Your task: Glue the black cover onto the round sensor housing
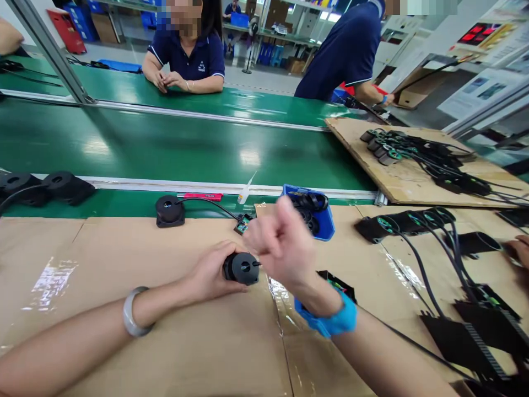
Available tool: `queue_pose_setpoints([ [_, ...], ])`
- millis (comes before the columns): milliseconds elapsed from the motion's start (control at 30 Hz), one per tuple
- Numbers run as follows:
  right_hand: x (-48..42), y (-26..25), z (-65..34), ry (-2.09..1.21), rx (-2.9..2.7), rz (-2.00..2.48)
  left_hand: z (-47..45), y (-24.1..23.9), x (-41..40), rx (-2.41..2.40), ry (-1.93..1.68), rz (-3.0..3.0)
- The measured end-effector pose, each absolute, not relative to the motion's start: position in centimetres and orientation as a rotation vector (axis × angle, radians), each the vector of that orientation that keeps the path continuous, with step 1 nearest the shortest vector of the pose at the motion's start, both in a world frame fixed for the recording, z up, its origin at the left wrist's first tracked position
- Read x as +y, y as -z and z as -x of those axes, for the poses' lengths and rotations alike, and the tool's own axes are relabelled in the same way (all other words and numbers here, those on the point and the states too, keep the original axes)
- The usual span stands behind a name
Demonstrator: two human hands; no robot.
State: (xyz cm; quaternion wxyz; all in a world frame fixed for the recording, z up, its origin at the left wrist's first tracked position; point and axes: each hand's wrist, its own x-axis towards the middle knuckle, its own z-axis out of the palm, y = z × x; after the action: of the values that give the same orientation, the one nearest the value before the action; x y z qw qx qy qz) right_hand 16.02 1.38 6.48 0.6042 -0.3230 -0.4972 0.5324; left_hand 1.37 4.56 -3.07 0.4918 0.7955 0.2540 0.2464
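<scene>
Left hand [212, 271] grips black round part [242, 268]; right hand [281, 242] hovers fisted above.

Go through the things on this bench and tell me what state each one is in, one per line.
Left hand: closed around the black round part.
Black round part: held just above the cardboard, slotted face toward the camera.
Right hand: fisted and blurred, right beside the part.
Blue bin: open, black parts inside.
Black unit with wire: lying flat, wire leading to a small green board.
Red tool: lying flat, untouched.

bare cardboard [82, 264] left, blue bin [324, 220] ahead, cabled parts [413, 223] crowding right
</scene>
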Motion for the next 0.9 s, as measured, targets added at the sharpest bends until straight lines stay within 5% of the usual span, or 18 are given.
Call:
queue_pose_setpoints([
  [100,0.3,-8.1,-16.0,-1.067,-1.131,0.748,-1.4,3.0,4.5,0.631,-0.564,-1.970],
  [367,0.7,-1.1,-14.2,-1.109,-1.313,1.097,-1.6,3.6,4.2,0.603,-0.628,-1.958],
  [567,-1.8,-5.4,-19.4,-0.912,-1.059,1.125,-1.1,2.8,4.2,0.606,-0.542,-2.035],
  [733,-9.6,-6.0,-27.8,-0.670,-1.442,1.913,-0.8,2.6,3.7,0.460,-0.703,-2.226],
  [900,-18.7,1.1,-36.2,-0.462,-1.648,2.288,-0.6,2.3,3.5,0.404,-0.827,-2.634],
])
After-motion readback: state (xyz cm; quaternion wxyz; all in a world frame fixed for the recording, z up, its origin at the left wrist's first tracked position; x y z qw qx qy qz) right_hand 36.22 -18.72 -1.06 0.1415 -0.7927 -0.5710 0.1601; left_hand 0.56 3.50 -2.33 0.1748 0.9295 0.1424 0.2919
